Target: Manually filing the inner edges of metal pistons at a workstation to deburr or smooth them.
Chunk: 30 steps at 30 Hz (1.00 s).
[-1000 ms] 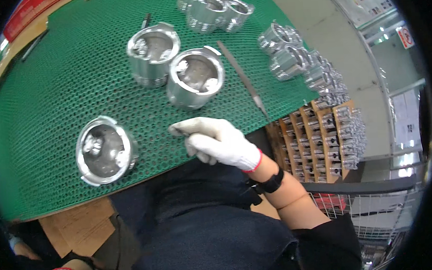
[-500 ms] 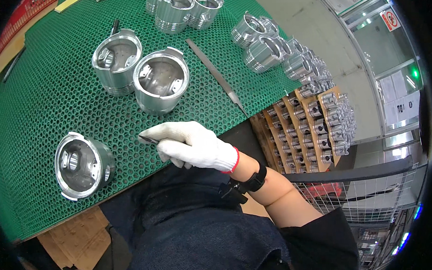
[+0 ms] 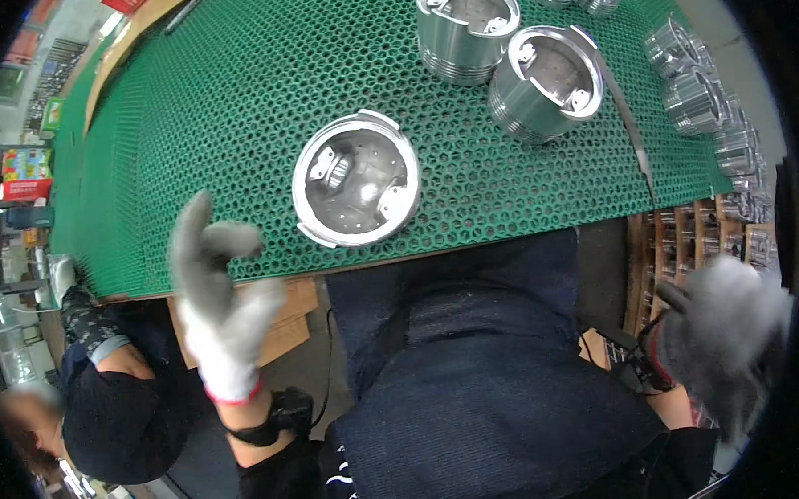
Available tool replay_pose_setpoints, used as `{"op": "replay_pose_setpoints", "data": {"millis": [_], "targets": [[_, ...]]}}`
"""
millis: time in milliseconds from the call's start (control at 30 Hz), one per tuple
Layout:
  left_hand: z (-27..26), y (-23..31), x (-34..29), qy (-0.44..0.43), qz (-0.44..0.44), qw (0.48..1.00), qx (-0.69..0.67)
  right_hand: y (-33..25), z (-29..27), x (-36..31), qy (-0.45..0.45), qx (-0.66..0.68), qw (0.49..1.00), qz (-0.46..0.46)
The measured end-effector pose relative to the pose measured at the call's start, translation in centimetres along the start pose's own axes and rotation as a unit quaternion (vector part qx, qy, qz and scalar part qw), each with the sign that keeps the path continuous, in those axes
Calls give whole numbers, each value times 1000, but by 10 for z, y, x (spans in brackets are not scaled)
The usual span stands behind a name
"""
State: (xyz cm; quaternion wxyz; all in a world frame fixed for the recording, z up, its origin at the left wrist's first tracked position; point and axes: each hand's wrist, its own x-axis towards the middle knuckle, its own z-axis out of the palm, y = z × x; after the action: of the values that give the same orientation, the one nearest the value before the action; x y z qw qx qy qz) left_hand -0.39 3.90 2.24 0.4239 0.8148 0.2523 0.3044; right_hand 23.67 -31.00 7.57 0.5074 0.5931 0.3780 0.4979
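Note:
My left hand (image 3: 223, 297), in a white knit glove with a grey palm, hovers by the table's front edge with fingers apart and nothing in it. Nearest to it, a silver piston (image 3: 395, 147) stands on the green mat, its hollow side up. My right hand (image 3: 723, 316), also gloved, is off the table at the right, smeared by motion; whether it holds anything is unclear. Two more pistons, one nearer (image 3: 520, 110) and one farther (image 3: 458, 55), stand toward the back right. A flat metal file (image 3: 630, 128) lies right of them.
Several pistons (image 3: 696, 103) crowd the right edge of the green honeycomb mat (image 3: 233, 123). A wooden rack (image 3: 685, 255) of pistons stands below that edge. Another person (image 3: 125, 395) is at the left. A dark, thin tool (image 3: 186, 11) lies at the far left.
My right hand has moved from over the mat to off its right side. My left hand has come up into view. The head view has swung left.

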Motion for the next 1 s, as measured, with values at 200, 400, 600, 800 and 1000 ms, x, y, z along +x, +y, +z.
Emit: {"op": "replay_pose_setpoints", "data": {"millis": [200, 400, 600, 800, 1000], "targets": [[33, -22, 21, -89, 84, 984, 133, 15, -4, -3, 36, 136, 984, 110], [56, -10, 12, -13, 135, 981, 141, -2, -3, 49, 80, 536, 830, 130], [37, 25, -4, -76, 78, 940, 324, -83, 91, 97, -14, 761, 623, 183], [28, 45, -32, -151, -167, 868, -444, -119, 114, 80, -192, 679, 674, 219], [23, 18, 16, 23, -89, 994, -58, -94, 63, 47, -236, 707, 645, 169]]}}
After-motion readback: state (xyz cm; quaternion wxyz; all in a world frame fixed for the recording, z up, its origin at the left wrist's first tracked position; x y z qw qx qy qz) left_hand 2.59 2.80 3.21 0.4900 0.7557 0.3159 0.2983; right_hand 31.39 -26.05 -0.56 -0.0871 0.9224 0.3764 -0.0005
